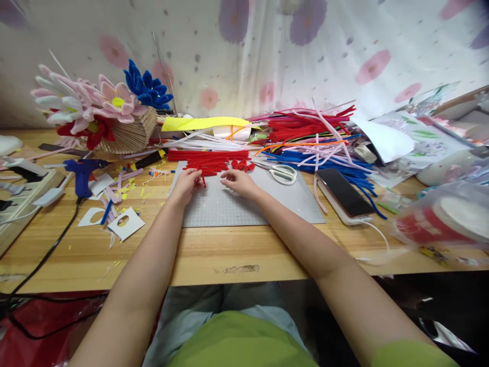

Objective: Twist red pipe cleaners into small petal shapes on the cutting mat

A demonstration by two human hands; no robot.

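Note:
My left hand (185,187) pinches a short red pipe cleaner (204,180) that stands nearly upright from its fingertips, over the left part of a grey cutting mat (244,211). To its right, my right hand (240,183) hovers low over the mat, fingers curved and a little apart, with nothing visible in them. Just beyond both hands lies a pile of cut red pipe cleaners (214,157). Several small folded red petals (243,165) sit at the pile's right end. White-handled scissors (283,174) rest on the mat to the right, blades pointing toward the petals.
At left are a blue glue gun (82,176), a power strip (26,199) and white card scraps (126,223). Fuzzy flowers (114,99) stand behind them. Long pipe cleaners (305,127) heap at the back. A phone (344,191) and a bagged red cup (439,224) are right.

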